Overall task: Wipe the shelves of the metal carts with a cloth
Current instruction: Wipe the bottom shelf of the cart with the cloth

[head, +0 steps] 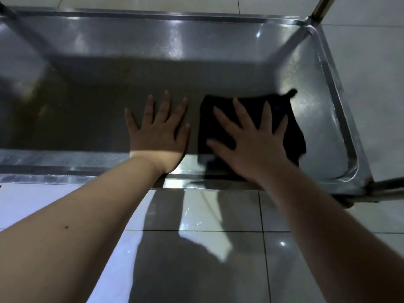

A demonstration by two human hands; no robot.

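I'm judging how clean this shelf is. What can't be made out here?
Head view:
The shelf under the cloth and right hand: covered by them.
The shelf under the left hand: covered by it.
The shelf's left part: deep shadow and blur; stains or reflections, cannot tell.
The cloth's far corner: blurred.
The upright post: cut off by the top edge.

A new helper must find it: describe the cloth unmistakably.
Start at the shiny metal cart shelf, a shallow tray above the tiled floor. Toward its right end the cloth lies flat under the spread right hand. It is the only dark, soft thing there; the left hand beside it touches bare metal.
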